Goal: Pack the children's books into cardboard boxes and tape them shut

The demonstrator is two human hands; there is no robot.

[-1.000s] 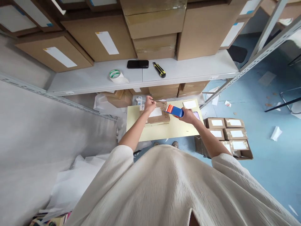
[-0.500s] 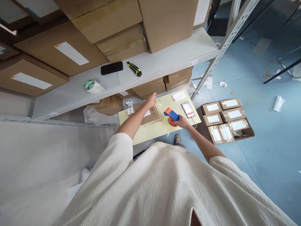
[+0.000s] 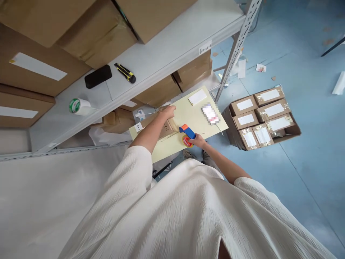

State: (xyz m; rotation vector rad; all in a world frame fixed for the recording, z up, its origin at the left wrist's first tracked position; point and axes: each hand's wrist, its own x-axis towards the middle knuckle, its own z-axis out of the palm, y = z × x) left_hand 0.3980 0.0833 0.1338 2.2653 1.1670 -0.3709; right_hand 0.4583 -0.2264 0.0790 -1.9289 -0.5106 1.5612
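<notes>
On the pale yellow tabletop (image 3: 161, 154) lies a flat cardboard box (image 3: 167, 130) with dark writing on it, partly hidden by my left forearm. My left hand (image 3: 168, 112) rests on its far right part, fingers bent down against it; the fingertips are hard to see. A blue tape dispenser (image 3: 190, 133) with an orange front is in my right hand (image 3: 198, 140), fingers wrapped round its near end. The red and yellow tape roll (image 3: 187, 141) shows below the dispenser. The dispenser's orange front is close to the box's right end.
A white label stack (image 3: 197, 97) and a pixelated phone (image 3: 210, 113) with a cable lie on the tabletop. The grey shelf (image 3: 161, 59) holds a black phone (image 3: 98, 76), a yellow cutter (image 3: 125, 73) and a tape roll (image 3: 79, 106). An open carton (image 3: 285, 136) of labelled boxes stands right.
My left hand has come down onto the box, where it was raised near a shiny clear strip. The dispenser has come closer to the box. The camera view has shifted.
</notes>
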